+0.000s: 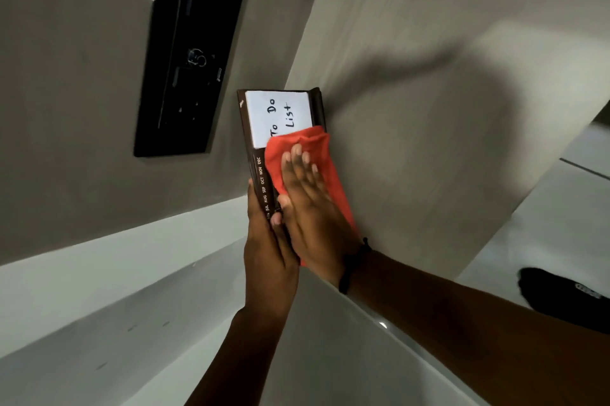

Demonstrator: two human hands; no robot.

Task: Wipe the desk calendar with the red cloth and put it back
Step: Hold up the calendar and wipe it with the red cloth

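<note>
The desk calendar (280, 115) is a dark brown board with month names along one edge and a white "To Do List" pad on its face. It is held up in the air in the middle of the view. My left hand (267, 250) grips its lower end from the left side. The red cloth (307, 145) lies against the calendar's face below the pad, and my right hand (307, 207) presses flat on the cloth with fingers straight. A black band sits on my right wrist. The cloth hides the lower part of the calendar's face.
A black monitor (191, 52) is fixed on the grey wall at the left. A pale wood-grain surface (429, 125) runs behind the calendar. White surfaces (99, 273) lie below. A black shoe (561, 293) shows at the right edge.
</note>
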